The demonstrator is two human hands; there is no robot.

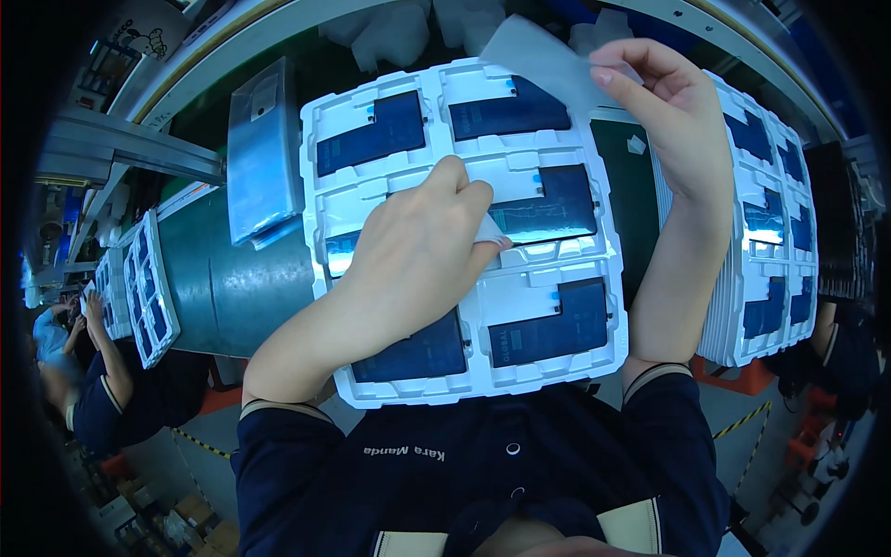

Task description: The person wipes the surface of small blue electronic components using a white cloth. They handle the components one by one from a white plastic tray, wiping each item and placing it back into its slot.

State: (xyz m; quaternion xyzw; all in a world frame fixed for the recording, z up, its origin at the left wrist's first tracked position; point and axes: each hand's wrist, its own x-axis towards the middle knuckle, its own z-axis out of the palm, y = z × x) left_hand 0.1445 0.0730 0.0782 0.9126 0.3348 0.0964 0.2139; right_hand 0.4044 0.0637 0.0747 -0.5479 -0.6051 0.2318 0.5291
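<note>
In front of me lies a white moulded tray [455,269] with several flat dark batteries [549,322] in its pockets. My left hand [413,246] is over the tray's middle row, fingers closed on a small white piece [487,230] whose kind I cannot make out. That piece is right beside a shiny dark battery [557,206], and the hand hides part of another one. Raised above the tray's far right corner, my right hand [664,107] pinches a translucent plastic sheet [534,60] between thumb and fingers. The sheet covers part of a far battery.
Clear plastic sleeves [264,158] lie left of the tray on the green work surface [232,288]. A stack of similar trays [729,278] stands at the right; further trays [148,288] are at the far left. Crumpled translucent plastic [390,37] lies at the back. Other people work on both sides.
</note>
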